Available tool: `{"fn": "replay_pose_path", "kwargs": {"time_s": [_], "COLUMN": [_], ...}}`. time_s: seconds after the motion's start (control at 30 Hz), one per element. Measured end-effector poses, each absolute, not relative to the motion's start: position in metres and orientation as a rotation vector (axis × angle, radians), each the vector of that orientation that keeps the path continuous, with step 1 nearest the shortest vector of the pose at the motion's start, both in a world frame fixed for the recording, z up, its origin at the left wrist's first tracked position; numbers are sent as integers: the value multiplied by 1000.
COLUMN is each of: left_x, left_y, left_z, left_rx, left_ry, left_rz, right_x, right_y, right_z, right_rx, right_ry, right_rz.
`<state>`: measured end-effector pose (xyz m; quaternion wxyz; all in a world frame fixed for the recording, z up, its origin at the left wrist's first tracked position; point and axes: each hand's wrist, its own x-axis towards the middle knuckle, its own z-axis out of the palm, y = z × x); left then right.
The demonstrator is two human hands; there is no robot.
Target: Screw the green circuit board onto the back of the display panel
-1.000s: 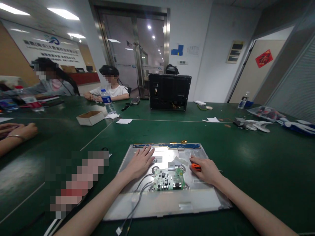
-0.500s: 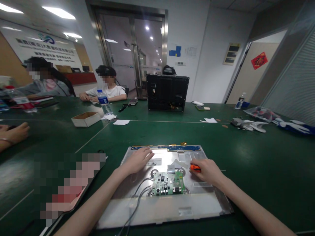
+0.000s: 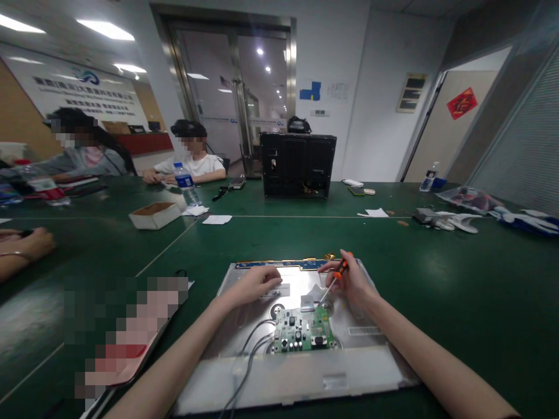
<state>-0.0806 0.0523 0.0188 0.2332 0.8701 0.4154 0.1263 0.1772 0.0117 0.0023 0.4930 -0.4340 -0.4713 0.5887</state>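
And there the nearer right hand [image 3: 357,285] had its fingers closed round an orange-and-black-handled screwdriver [image 3: 343,266], shaft slanting down-left towards the rectangular green circuit board [image 3: 302,329]'s upper-right corner, the left hand [image 3: 252,285] curled loosely farther left, contents hidden.

A wall sign [image 3: 85,87] at the upper left carries a line of large Chinese characters, of which 大 and the closing 公司 can be made out; the smaller lines beneath are too blurred to read. At the upper right, a red diamond [image 3: 462,103] on the door [image 3: 449,137] bears the character 福. Lettering on the glass doors [image 3: 218,87], upper center, and print on the green circuit board [image 3: 301,330], lower center, are too small to read.
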Motion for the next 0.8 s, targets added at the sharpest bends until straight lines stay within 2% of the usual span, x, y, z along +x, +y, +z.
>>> {"fn": "replay_pose_path", "kwargs": {"time_s": [0.8], "left_x": [-87], "left_y": [37], "left_z": [5], "left_rx": [2382], "left_ry": [1137], "left_rz": [398], "right_x": [181], "right_y": [8], "right_z": [-11], "right_rx": [-1067], "right_ry": [-1079], "right_rz": [1465]}}
